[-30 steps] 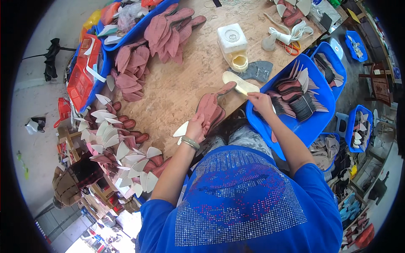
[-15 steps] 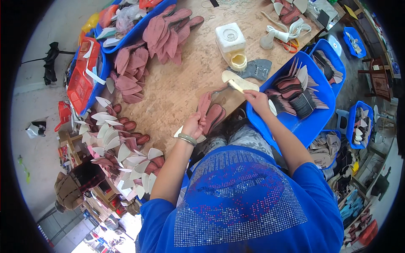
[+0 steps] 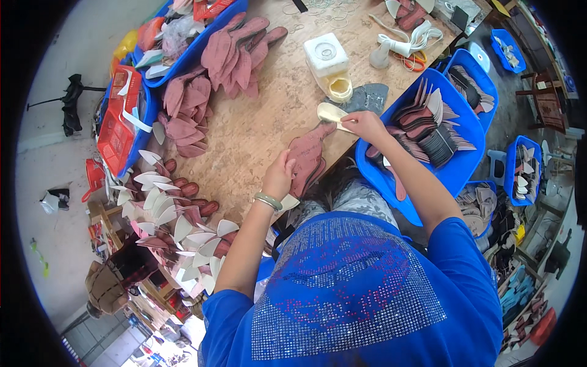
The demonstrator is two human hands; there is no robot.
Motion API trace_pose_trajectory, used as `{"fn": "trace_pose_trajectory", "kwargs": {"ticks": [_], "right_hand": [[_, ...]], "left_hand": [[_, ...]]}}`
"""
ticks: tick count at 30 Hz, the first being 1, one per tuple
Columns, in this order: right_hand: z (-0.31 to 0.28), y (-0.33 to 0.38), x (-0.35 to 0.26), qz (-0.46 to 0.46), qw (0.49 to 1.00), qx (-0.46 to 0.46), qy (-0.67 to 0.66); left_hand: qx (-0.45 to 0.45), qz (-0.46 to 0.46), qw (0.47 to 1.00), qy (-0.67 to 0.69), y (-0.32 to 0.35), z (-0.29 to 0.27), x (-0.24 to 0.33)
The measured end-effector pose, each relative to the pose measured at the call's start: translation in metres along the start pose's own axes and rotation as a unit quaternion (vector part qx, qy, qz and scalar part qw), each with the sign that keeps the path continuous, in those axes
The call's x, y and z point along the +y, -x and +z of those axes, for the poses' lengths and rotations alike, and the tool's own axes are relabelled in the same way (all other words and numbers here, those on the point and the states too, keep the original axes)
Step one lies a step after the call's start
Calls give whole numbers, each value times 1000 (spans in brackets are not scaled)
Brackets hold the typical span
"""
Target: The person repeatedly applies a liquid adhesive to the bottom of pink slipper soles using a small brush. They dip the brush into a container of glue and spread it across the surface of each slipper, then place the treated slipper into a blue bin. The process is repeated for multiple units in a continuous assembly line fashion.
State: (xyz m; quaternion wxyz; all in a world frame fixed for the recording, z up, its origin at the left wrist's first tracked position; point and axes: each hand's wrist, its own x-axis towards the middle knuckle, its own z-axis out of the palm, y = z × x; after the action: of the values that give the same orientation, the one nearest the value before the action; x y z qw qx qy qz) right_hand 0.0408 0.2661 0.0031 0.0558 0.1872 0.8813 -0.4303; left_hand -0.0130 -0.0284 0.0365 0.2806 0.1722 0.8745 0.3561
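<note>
My left hand (image 3: 279, 176) is closed on the edge of a reddish shoe insole (image 3: 306, 153), which lies over other insoles by the table's near edge. My right hand (image 3: 365, 126) pinches a short pale stick (image 3: 349, 121), mostly hidden by the fingers, beside the insole's narrow end. Under and beyond those fingers lies a cream sole-shaped piece (image 3: 330, 112). Just behind it are a dark grey flat piece (image 3: 370, 98) and a white plastic container (image 3: 327, 55) with a yellowed open mouth (image 3: 340, 89).
Reddish insoles are heaped on the table (image 3: 244, 128) at left. Insoles with white tips (image 3: 165, 196) line its left edge. A blue bin (image 3: 455, 165) of stacked insoles stands at my right. Orange-handled scissors (image 3: 418, 60) and white strap (image 3: 422, 38) lie at the back.
The insole in my left hand has shifted and now lies flatter, broad side up. My right hand has moved slightly left and up, covering more of the cream piece and the stick.
</note>
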Motion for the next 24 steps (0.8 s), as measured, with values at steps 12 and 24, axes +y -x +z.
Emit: {"fn": "trace_pose_trajectory", "kwargs": {"ticks": [12, 24], "right_hand": [[1, 26, -40, -35, 985, -68, -152], [13, -8, 56, 61, 998, 33, -10]], "left_hand": [[7, -52, 992, 115, 1, 14, -6], [36, -112, 973, 199, 4, 27, -14]]}}
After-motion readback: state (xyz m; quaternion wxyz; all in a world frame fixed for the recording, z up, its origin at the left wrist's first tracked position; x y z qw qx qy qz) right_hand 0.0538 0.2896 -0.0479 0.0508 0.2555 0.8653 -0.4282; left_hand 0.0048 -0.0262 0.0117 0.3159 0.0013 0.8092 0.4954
